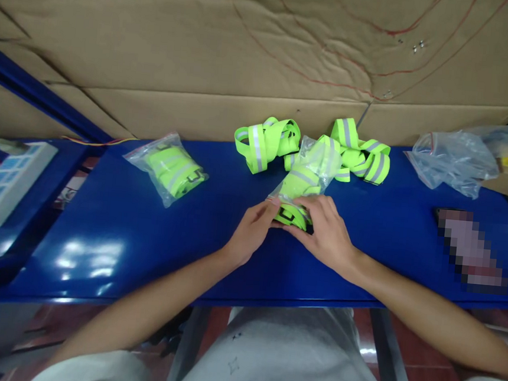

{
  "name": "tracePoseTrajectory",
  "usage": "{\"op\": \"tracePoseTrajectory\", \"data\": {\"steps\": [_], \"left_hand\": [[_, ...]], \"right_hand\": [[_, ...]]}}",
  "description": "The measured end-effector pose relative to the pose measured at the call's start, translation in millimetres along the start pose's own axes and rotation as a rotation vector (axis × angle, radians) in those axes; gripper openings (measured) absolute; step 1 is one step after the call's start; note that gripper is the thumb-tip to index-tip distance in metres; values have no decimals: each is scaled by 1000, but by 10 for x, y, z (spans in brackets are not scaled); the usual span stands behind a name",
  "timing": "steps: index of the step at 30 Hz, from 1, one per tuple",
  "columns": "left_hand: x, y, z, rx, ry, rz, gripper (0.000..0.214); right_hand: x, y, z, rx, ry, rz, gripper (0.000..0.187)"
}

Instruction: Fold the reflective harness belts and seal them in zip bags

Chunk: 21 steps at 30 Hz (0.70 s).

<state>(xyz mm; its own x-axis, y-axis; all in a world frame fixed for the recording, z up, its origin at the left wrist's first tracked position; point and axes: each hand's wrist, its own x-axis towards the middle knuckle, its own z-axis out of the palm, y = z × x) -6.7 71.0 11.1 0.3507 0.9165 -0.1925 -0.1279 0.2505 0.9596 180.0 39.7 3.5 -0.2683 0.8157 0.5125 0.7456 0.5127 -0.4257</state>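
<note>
Two-handed hold, centre of the counter (143, 234): left hand (250, 229) pinching the mouth of the clear bag (316, 160), right hand (326, 229) fingers closed over the folded band (294, 215). Keep the fold flat and tight, entering squarely.

glossy blue metal table (143, 234), clear crinkled plastic bag (314, 160), matt cardboard (204, 50).

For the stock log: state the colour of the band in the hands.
Fluorescent yellow-green band with a grey stripe; head view.

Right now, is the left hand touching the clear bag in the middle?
Touching. The head view shows the left hand pinching the open edge of the clear bag, while the right hand holds the neon band there.
</note>
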Motion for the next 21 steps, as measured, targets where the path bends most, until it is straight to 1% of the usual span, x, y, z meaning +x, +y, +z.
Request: {"op": "tracePoseTrajectory", "data": {"steps": [2, 3, 5, 6, 9, 11, 13, 14, 15, 16, 17, 18, 19, 20, 21], "left_hand": [[-24, -23, 16, 26, -47, 1, 59], [-46, -39, 26, 69, -75, 19, 59], [-113, -73, 45, 208, -134, 108, 53], [-154, -85, 51, 290, -166, 174, 49], [-271, -84, 38, 520, -242, 396, 47], [-312, -52, -10, 654, -293, 557, 47], [-309, -3, -83, 764, -363, 713, 42], [-294, 28, -123, 807, -367, 777, 37], [-275, 62, -160, 832, -333, 830, 32], [-255, 101, -191, 836, -264, 865, 33], [-238, 144, -212, 820, -181, 886, 40], [-229, 190, -224, 792, -117, 885, 54], [-230, 236, -226, 759, -103, 859, 68], [-239, 280, -218, 726, -141, 803, 77], [-256, 320, -205, 694, -205, 717, 79]], "right_hand": [[29, 48, -48, 7, 53, 34, 27], [40, 78, -73, 11, 75, 42, 19], [52, 134, -118, 13, 94, 35, 6], [55, 153, -137, 8, 97, 23, 5], [74, 168, -203, -5, 134, -12, 11], [112, 157, -281, 64, 187, 25, 11], [167, 150, -392, 264, 209, 158, 13], [194, 150, -453, 410, 189, 246, 18], [218, 150, -512, 570, 146, 336, 24], [235, 147, -564, 729, 87, 417, 30], [245, 140, -604, 876, 20, 480, 35], [247, 126, -629, 1005, -47, 528, 39], [244, 104, -640, 1110, -109, 562, 41], [236, 78, -638, 1190, -161, 583, 42], [228, 50, -627, 1244, -212, 590, 42]]}}
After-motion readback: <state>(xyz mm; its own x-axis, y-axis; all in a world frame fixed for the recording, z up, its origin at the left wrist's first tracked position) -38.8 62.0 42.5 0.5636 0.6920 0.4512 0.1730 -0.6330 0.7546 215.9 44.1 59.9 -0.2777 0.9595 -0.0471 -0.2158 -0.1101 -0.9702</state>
